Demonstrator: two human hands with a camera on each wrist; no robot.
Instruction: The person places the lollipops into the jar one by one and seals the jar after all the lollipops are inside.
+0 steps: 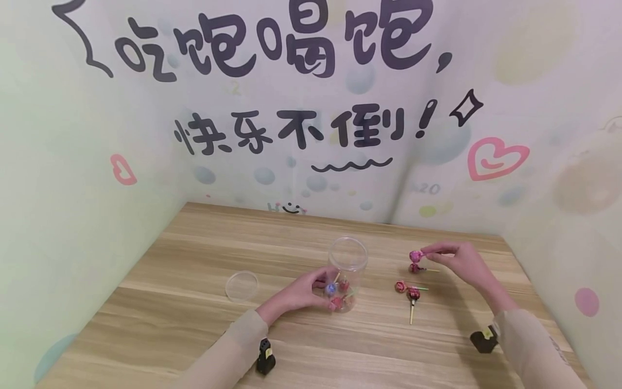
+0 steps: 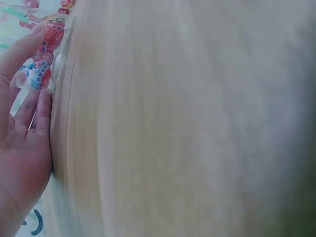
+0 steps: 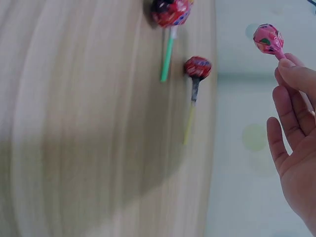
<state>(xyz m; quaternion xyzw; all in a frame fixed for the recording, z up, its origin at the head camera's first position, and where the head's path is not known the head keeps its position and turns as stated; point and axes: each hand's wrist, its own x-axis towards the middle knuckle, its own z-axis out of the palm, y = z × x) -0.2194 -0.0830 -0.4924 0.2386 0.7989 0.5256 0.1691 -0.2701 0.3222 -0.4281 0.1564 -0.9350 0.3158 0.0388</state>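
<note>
My left hand (image 1: pixel 303 292) curls its thumb and fingers round the lower part of a clear plastic jar (image 1: pixel 347 262), which stands upright without a lid. Inside lie several wrapped lollipops, among them a blue one (image 1: pixel 330 289) and a red one (image 1: pixel 344 284). Between thumb and forefinger, my right hand (image 1: pixel 459 262) pinches a pink lollipop (image 3: pixel 268 39) just below its head, raised over the table. Under it a dark red lollipop (image 1: pixel 414 268) with a yellow stick lies on the wood. Nearer me lie a red lollipop (image 1: pixel 400 286) with a green stick and another dark red lollipop (image 1: pixel 413 294).
A round clear lid (image 1: pixel 242 286) lies flat to the left of the jar. The wooden table (image 1: pixel 194 259) meets a printed wall (image 1: pixel 291 183) at its back edge. Black devices (image 1: pixel 265 357) are strapped at both wrists.
</note>
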